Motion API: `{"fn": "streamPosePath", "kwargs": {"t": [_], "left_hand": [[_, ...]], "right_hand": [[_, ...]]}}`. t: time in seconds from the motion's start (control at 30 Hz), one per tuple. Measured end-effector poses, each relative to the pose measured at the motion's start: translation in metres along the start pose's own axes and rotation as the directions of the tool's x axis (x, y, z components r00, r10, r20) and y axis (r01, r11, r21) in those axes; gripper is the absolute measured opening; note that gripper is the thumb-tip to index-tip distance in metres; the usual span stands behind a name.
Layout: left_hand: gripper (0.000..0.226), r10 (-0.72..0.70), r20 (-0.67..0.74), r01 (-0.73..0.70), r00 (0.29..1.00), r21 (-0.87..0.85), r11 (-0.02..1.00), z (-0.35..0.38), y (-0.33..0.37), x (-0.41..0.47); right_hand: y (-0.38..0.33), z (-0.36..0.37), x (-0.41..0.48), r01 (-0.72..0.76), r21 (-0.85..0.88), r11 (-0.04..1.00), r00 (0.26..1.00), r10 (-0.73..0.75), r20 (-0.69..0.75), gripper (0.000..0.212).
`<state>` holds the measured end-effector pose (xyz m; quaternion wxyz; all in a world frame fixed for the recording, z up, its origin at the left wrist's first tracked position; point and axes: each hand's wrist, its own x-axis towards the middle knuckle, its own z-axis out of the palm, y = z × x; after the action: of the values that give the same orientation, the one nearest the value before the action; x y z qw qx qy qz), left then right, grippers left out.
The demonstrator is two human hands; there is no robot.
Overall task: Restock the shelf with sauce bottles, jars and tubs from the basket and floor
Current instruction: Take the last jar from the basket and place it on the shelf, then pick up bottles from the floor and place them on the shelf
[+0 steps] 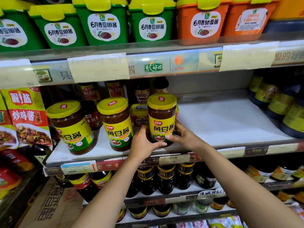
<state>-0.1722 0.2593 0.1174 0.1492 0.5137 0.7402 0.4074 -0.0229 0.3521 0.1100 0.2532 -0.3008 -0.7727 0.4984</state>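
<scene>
A jar of brown soybean paste (162, 116) with a yellow lid and yellow label stands upright on the white middle shelf (227, 122). My left hand (144, 143) and my right hand (184, 136) both grip its lower half, one from each side. Two matching jars, one (117, 124) just left of it and another (71, 127) further left, stand in the same row. The basket and the floor are out of view.
Green tubs (107, 22) and orange tubs (202, 20) fill the top shelf. Dark bottles (279, 106) line the middle shelf's right end; sauce pouches (28, 117) hang at left. Small bottles and a yellow-lidded tub (139, 113) stand behind the jars. Dark bottles (166, 180) crowd the shelf below.
</scene>
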Motion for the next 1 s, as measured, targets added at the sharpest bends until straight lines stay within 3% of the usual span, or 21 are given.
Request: {"fn": "streamPosePath", "kwargs": {"t": [0.17, 0.27, 0.37, 0.5, 0.67, 0.83, 1.0], "left_hand": [[0.074, 0.011, 0.039, -0.013, 0.999, 0.033, 0.999, -0.001, -0.004, -0.008], [0.075, 0.037, -0.011, -0.037, 0.999, -0.006, 0.999, 0.002, -0.008, -0.024], [0.069, 0.095, -0.085, -0.102, 0.992, -0.073, 0.992, 0.007, -0.003, -0.043], [0.055, 0.25, -0.158, -0.259, 0.955, -0.04, 0.965, 0.022, 0.007, -0.062], [0.041, 0.308, -0.045, -0.311, 0.95, -0.2, 0.929, 0.067, 0.021, -0.084], [0.036, 0.319, 0.215, -0.237, 0.923, -0.337, 0.911, 0.131, 0.03, -0.114], [0.028, 0.277, 0.517, -0.09, 0.81, -0.358, 0.93, 0.189, 0.043, -0.144]], "right_hand": [[-0.006, 0.006, -0.01, -0.01, -0.053, 0.999, 0.981, -0.001, -0.192, 0.071], [-0.013, 0.014, -0.026, 0.009, -0.051, 0.999, 0.949, -0.024, -0.314, 0.068], [-0.018, 0.018, -0.046, 0.0, -0.065, 0.998, 0.903, -0.028, -0.428, 0.064], [-0.01, 0.016, -0.085, -0.042, -0.096, 0.995, 0.829, -0.019, -0.56, 0.054], [0.011, 0.005, -0.147, -0.169, -0.22, 0.961, 0.732, -0.027, -0.681, 0.048], [0.042, -0.01, -0.219, -0.336, -0.147, 0.931, 0.628, 0.105, -0.771, 0.048], [0.082, -0.024, -0.29, -0.499, -0.033, 0.866, 0.529, 0.273, -0.804, 0.054]]}}
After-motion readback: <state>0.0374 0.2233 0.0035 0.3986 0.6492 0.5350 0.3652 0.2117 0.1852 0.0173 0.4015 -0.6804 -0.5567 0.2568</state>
